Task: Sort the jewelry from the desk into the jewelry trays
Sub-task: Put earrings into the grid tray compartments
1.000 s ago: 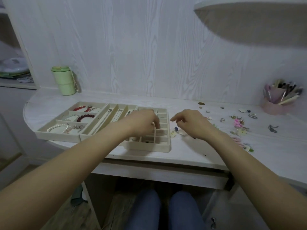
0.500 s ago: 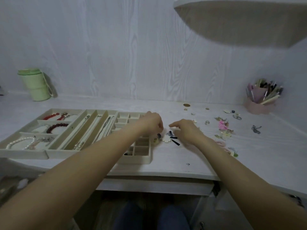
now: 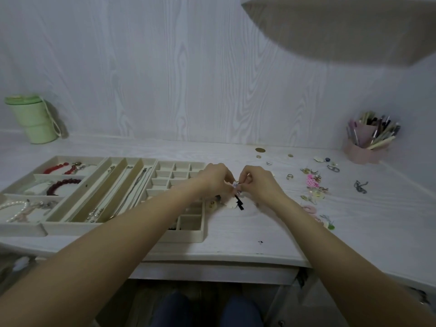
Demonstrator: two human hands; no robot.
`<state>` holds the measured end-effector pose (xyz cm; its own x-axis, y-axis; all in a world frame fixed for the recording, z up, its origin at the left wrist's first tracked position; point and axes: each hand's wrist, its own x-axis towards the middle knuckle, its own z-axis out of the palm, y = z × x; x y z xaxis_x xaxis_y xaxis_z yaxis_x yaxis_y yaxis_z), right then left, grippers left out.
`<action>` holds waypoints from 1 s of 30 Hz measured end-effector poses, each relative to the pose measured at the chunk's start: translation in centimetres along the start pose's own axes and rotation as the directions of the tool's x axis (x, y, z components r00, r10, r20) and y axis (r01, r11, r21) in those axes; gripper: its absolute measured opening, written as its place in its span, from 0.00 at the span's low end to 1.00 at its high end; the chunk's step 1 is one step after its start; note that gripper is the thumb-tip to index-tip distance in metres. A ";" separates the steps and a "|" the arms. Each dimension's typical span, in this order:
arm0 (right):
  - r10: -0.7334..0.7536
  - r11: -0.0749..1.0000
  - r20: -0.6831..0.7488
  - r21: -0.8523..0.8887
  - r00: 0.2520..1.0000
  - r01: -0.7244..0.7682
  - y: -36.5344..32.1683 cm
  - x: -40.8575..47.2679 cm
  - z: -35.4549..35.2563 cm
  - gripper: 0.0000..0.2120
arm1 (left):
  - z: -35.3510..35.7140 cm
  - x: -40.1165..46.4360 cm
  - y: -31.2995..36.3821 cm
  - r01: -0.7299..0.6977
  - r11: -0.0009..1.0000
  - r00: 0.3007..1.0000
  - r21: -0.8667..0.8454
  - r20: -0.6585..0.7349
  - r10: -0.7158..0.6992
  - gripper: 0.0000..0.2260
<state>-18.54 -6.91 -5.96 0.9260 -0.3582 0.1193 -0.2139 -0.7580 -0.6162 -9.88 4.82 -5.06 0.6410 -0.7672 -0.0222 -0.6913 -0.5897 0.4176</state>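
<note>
Three beige jewelry trays stand side by side on the white desk: a bracelet tray (image 3: 37,177) at the left, a long-slot necklace tray (image 3: 99,199), and a small-cell grid tray (image 3: 188,232). My left hand (image 3: 215,179) and my right hand (image 3: 258,182) meet just right of the grid tray, raised a little above the desk. Together they pinch a small earring (image 3: 236,186) with a pale top, and a black strip (image 3: 239,202) hangs below it. A white flower piece (image 3: 230,202) lies under the hands. Loose jewelry (image 3: 313,182) is scattered at the right.
A green cup (image 3: 33,120) stands at the back left. A pink pen holder (image 3: 368,142) sits at the back right. A shelf (image 3: 342,27) overhangs the top right. A grey chain (image 3: 360,186) lies far right. My knees show under the desk edge.
The camera view shifted left to right. Both hands came together and lifted the small earring off the desk; before, they were apart over the pieces beside the grid tray.
</note>
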 end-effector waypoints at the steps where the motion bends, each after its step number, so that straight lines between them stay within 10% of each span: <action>1: -0.015 0.999 -0.024 0.036 1.000 0.016 -0.1 -0.1 -0.2 0.07 | -0.2 -0.1 0.1 -0.016 0.998 0.999 -0.055 -0.029 0.015 0.14; 9: -0.016 0.975 -0.070 0.221 0.997 0.031 -1.6 -0.6 -0.8 0.05 | -1.8 -1.4 -0.3 -0.021 0.926 0.984 -0.378 -0.171 -0.048 0.03; 30: 0.029 0.681 0.146 0.721 0.989 -0.126 -6.5 -3.5 0.8 0.06 | -4.8 -8.2 -2.8 -0.047 0.844 0.975 -0.534 -0.208 -0.077 0.05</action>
<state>-20.12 -0.34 -3.01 0.9548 -0.2970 -0.0134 -0.0383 -0.0783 -0.9962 -11.61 13.92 -1.71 0.7480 -0.6498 0.1353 -0.4355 -0.3266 0.8389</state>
